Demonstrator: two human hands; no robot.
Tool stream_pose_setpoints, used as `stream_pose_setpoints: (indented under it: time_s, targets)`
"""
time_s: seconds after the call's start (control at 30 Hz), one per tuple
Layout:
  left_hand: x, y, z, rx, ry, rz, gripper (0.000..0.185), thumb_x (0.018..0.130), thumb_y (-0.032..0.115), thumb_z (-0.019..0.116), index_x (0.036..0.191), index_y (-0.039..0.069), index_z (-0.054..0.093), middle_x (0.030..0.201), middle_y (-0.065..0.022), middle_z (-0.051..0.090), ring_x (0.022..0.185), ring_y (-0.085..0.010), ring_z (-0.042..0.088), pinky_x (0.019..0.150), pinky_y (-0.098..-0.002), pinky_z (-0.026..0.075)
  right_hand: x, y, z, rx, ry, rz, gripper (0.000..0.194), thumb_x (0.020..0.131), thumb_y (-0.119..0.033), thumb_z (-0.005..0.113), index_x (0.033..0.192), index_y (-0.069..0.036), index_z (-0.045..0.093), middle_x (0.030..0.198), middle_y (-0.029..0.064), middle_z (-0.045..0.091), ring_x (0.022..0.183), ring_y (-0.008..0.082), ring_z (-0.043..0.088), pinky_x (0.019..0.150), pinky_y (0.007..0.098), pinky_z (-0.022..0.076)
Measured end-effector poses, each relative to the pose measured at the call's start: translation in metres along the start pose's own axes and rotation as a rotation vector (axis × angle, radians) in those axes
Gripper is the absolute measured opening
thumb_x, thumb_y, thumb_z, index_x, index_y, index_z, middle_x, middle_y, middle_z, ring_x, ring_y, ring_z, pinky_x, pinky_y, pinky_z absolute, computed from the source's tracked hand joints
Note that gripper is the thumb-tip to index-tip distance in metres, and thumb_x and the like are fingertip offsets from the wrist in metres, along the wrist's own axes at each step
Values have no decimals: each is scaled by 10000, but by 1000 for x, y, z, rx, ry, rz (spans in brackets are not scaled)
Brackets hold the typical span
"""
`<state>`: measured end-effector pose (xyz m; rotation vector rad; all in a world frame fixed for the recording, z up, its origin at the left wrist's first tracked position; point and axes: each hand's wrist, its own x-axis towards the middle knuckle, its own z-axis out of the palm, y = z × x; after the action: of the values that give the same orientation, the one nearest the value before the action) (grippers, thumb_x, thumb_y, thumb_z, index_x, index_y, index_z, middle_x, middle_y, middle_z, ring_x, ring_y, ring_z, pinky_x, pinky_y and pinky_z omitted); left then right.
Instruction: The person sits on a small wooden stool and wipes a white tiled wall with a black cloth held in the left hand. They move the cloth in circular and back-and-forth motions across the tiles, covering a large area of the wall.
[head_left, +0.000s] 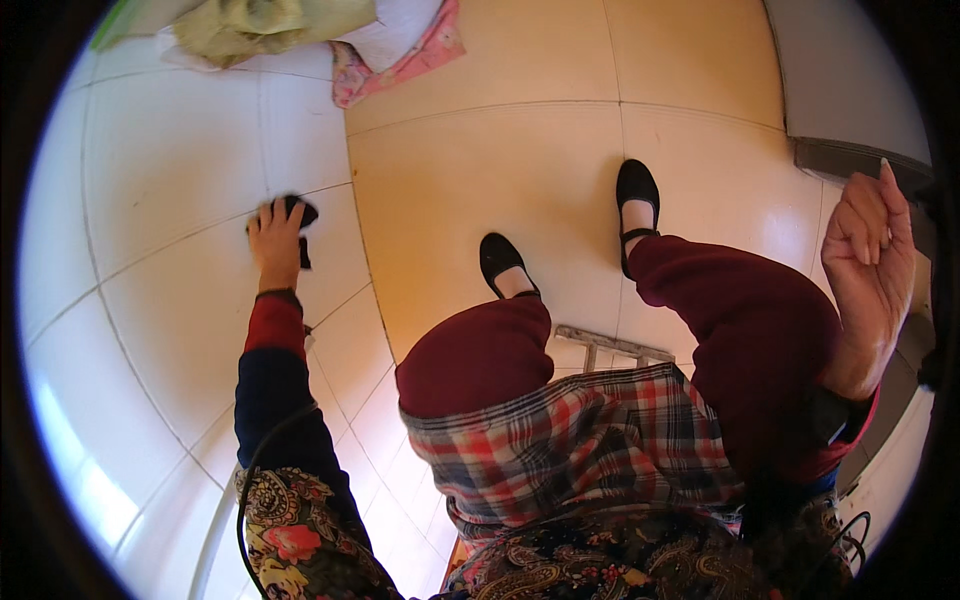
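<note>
My left hand (276, 238) is at the left, fingers bent over a small black object (303, 212). The fingers hide much of that object, and its kind is unclear. A black strip (304, 253) shows beside the hand, below it. Pale glossy tiles (172, 172) lie behind this hand. At the far right my right hand (870, 247) is raised above my knee. Its palm is in view, one finger points up and the others curl loosely, with nothing in them.
My feet in black shoes (501, 262) rest apart on the yellowish tiled floor (480, 172). Part of a worn stool frame (615, 344) shows between my legs. A bulky bag (262, 30) and a pink patterned cloth (420, 60) lie at upper left. A grey cabinet-like block (847, 75) stands upper right.
</note>
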<state>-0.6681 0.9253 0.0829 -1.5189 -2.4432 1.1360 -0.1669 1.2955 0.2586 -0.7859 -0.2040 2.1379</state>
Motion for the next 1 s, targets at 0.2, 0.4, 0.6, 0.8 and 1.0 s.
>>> stream_pose_setpoints:
  time_s: [0.2, 0.4, 0.6, 0.8, 1.0]
  targets:
    - [-71, 29, 76, 102, -113, 154, 450, 889, 186, 535, 1331, 254, 487, 1499, -73, 319, 1352, -287, 299, 1089, -458, 247, -6, -9, -3, -50, 68, 21, 284, 1000, -76, 434, 727, -107, 364, 583, -5, 274, 454, 87, 206, 442, 227, 261]
    - [-118, 81, 113, 96, -475, 196, 382, 909, 253, 527, 1291, 264, 522, 1479, -68, 333, 1344, -280, 292, 1047, -446, 289, -18, -27, -34, 2, -2, 81, 237, 1020, -201, 390, 824, -96, 474, 653, 23, 332, 468, 119, 289, 458, 245, 282]
    - [-26, 57, 98, 95, -110, 131, 321, 862, 175, 574, 1172, 254, 596, 1309, -74, 477, 1198, -272, 430, 910, -435, 378, -26, -39, -39, 30, 178, -66, 457, 1036, -386, 221, 1142, -54, 516, 771, 86, 505, 483, 134, 333, 493, 264, 311]
    - [117, -5, 37, 173, 262, 97, 318, 845, 179, 524, 1139, 278, 596, 1134, -49, 531, 1067, -252, 473, 856, -389, 398, -28, -33, -31, 15, 318, -132, 381, 1033, -337, 282, 1135, -54, 516, 923, 86, 584, 499, 117, 308, 478, 252, 289]
    - [207, -49, -11, 265, 314, -21, 413, 881, 139, 497, 1248, 318, 556, 1163, -28, 555, 1100, -240, 495, 903, -406, 398, -14, -23, -34, -149, 18, 3, 104, 985, -98, 434, 906, -90, 502, 817, 22, 516, 500, 120, 290, 460, 250, 275]
